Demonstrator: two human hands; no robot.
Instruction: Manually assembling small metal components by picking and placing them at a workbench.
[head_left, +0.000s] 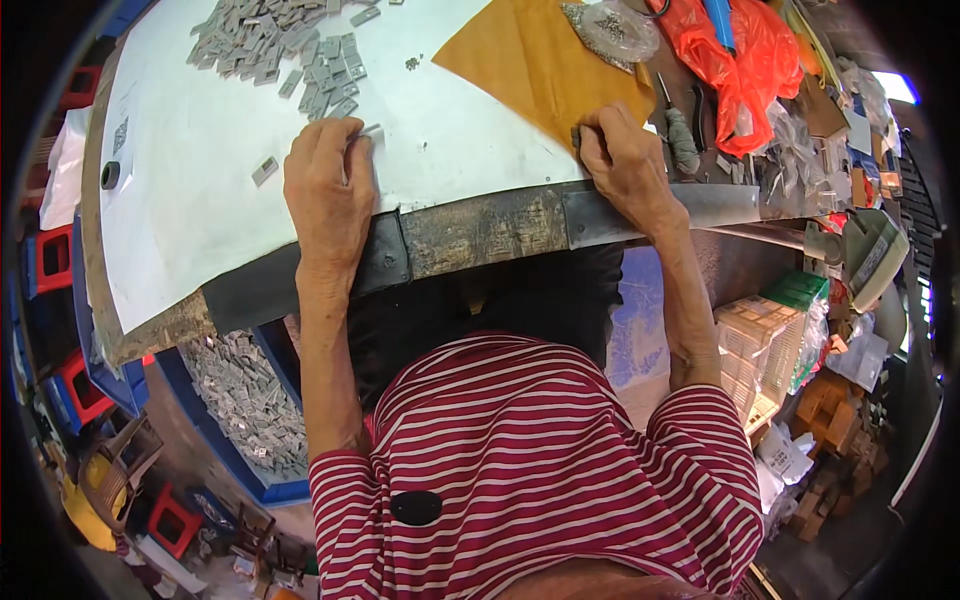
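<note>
My left hand (328,190) is closed above the white sheet (200,200), near the table's front edge. A small grey rectangular piece (373,131) sticks out at its fingertips. Beyond it lies a heap of similar grey pieces (262,42), and one loose piece (265,171) rests to its left. My right hand (628,165) is closed at the near corner of the brown paper (530,60). Between its thumb and finger shows a small dark thing (576,138), too small to name. Tiny specks (413,63) lie on the sheet between the hands.
A clear bag of small metal parts (610,35) sits on the brown paper. Right of it are a screwdriver-like tool (681,140) and a red plastic bag (745,75). A black ring (110,175) lies at far left. Below, a blue bin (285,490) holds many grey pieces.
</note>
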